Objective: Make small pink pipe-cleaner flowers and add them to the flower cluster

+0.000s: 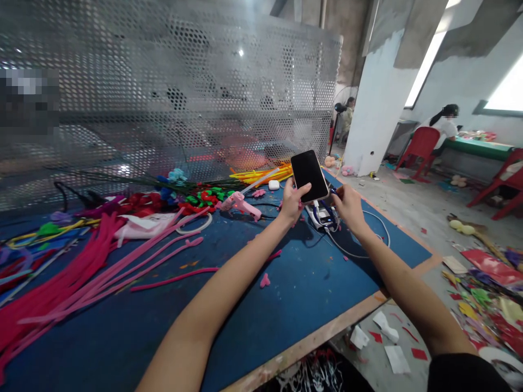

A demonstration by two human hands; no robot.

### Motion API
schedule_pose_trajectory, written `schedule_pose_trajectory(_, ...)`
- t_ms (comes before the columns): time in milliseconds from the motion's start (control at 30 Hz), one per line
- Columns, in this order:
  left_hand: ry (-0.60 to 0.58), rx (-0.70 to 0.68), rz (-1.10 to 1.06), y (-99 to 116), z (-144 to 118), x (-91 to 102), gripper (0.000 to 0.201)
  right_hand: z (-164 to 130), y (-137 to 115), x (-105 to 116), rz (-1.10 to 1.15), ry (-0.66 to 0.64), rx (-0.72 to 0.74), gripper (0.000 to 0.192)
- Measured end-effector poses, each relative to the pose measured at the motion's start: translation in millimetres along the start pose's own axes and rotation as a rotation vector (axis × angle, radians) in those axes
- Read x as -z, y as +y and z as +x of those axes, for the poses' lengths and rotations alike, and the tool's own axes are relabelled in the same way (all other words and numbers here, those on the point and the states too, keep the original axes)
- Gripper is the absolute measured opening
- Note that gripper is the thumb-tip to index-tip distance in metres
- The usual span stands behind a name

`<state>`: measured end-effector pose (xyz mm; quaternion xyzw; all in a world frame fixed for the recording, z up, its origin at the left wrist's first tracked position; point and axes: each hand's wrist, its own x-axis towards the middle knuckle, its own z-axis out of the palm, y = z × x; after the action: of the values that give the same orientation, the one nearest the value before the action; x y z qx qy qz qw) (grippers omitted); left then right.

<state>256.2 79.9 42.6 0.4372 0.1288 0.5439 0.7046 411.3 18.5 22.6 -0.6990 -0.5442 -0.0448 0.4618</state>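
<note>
- Phone (309, 173) gripped by left hand (294, 200) above blue table (310, 283).
- Right hand (348, 207): fingers curled nearby; grip cannot be told.
- Phone handling apparently underway; steady left grip called for next.

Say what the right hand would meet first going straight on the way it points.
Most likely the phone held in the left hand, just ahead of the right hand, though depth is hard to judge.

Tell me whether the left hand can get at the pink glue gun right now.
Probably not without freeing itself: the left hand is holding the phone, though the pink glue gun lies close by.
</note>
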Motion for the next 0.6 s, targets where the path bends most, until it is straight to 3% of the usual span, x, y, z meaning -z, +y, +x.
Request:
schedule_pose_trajectory(233,0.040,0.013,0.006,-5.1,2.0,3.6,0.043,21.1,20.8,5.3,0.292,0.195,-0.141,0.020)
schedule_pose_trajectory(433,0.129,-0.004,0.003,-5.2,6.9,12.9,0.045,20.3,21.1,-0.7,0.484,0.171,-0.217,0.023)
schedule_pose_trajectory(600,0.191,0.043,0.021,-2.6,10.3,19.6,0.058,16.9,17.4,-4.3,0.619,0.119,-0.249,0.028)
